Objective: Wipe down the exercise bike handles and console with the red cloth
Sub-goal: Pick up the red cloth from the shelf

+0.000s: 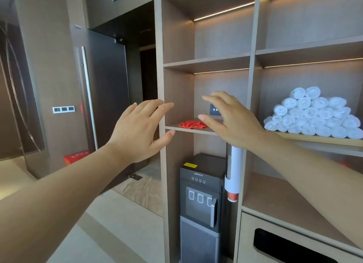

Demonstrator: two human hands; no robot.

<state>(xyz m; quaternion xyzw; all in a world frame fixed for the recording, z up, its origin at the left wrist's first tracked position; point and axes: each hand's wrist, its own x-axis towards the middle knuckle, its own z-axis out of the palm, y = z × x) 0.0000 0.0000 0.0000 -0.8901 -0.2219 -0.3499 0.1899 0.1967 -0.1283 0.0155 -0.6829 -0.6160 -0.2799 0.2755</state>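
While both arms reached forward mid-frame, the left hand (137, 129) and right hand (231, 119) hung with fingers spread, grasping nothing. The red cloth (193, 124) lay crumpled on the shelf (188, 129) between them, untouched. Rolled towels (314, 113) sat stacked at right.

Warm LED strip lights (224, 12) are glowing under the pale wooden shelves (206, 63) at one o'clock, brightening the stacked rolled white towels (314, 113) at three. Soft, even light is falling on the bare left hand (137, 131) and right hand (233, 119). The dark doorway (146, 72) at eleven is sinking into shadow; wide-angle distortion is bowing the edges.
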